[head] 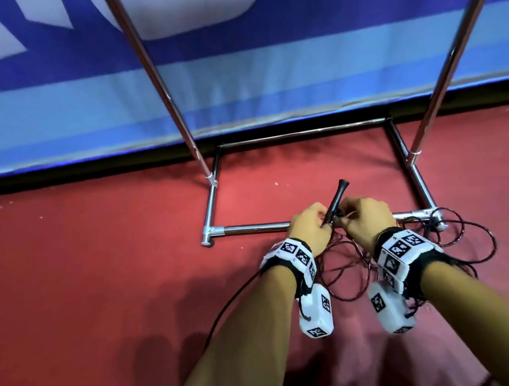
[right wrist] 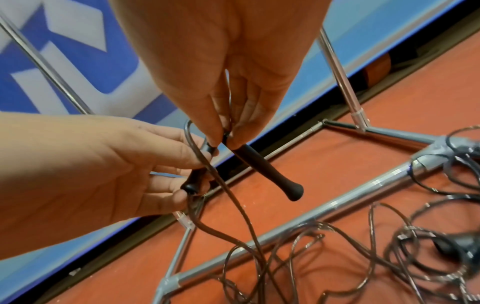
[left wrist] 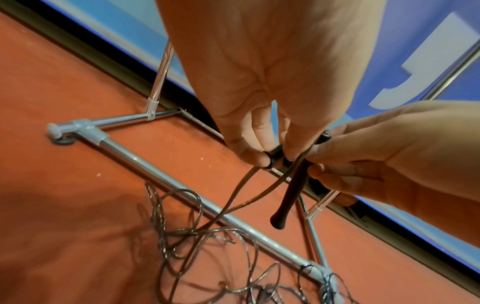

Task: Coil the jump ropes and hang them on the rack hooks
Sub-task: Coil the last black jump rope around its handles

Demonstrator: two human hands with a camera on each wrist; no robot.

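**Two handles gathered, cord loose on the floor**

The fingers [right wrist: 233, 142] of the right hand [head: 367, 220] were pinched together on the cord end of a black handle [right wrist: 270, 170], whose flared butt pointed away from the palm. Close beside them, the left hand [head: 310, 229] had its fingers curled round a second black handle [right wrist: 193, 183], with the thin cord [right wrist: 233, 203] running down past the fingertips. Both hands met just above the front bar of the metal rack [head: 251, 228], near its right corner.

Below the hands the jump rope cord [head: 346, 274] lay in loose, overlapping loops on the red floor [head: 94, 260], and a darker tangle of rope [head: 463, 231] spread round the rack's right foot, seemingly caught there. No hooks showed in any view; only the base and two uprights were visible.

The step in hand appeared to be pairing the handles before coiling. To do it well, both handles would probably need laying side by side in one hand, so the other could draw cord in even loops, feeling for snags on the rack foot rather than pulling hard.
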